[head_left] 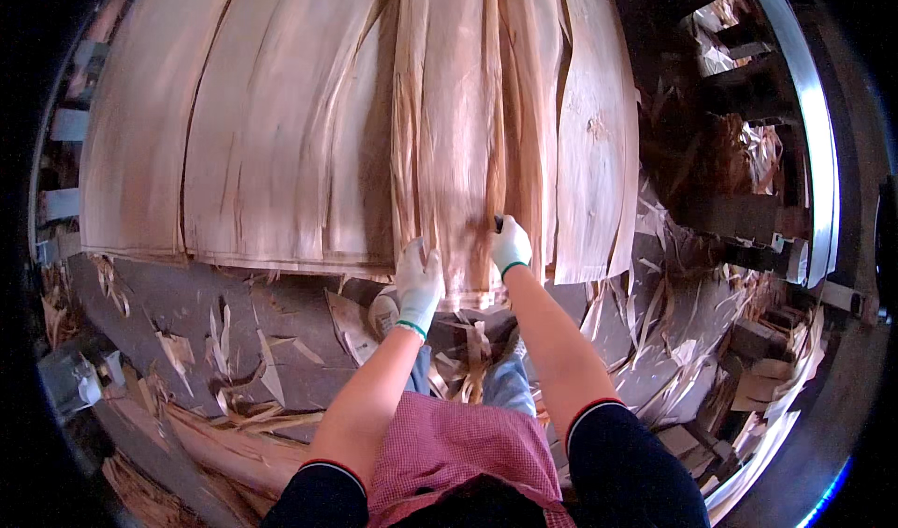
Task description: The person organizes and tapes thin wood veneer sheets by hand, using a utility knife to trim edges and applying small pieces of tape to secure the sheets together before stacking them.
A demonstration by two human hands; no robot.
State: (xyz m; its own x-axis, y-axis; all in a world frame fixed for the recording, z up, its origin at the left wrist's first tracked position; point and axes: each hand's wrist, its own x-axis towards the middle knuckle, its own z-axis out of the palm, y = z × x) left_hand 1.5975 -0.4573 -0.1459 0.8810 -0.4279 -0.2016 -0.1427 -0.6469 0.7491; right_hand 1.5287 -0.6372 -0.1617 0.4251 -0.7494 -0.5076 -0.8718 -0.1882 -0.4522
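Pale brown wood veneer sheets (pixel 281 154) lie stacked in front of me, their long grain running away from me. A narrower veneer strip (pixel 456 154) with rough, curled edges lies on top at the middle. My left hand (pixel 418 283), in a white glove with a green cuff, rests on the near left end of this strip, thumb and fingers apart. My right hand (pixel 511 246), gloved alike, is closed at the strip's right edge. A small dark object (pixel 499 220) sticks out of its fist; its kind cannot be made out.
Torn veneer scraps (pixel 271 369) litter the dark floor (pixel 309 327) around my feet. Along the right runs a metal rail (pixel 812 126) beside dark beams (pixel 739 177). A pile of scrap lies at lower left. More beam ends (pixel 67 202) show at the far left.
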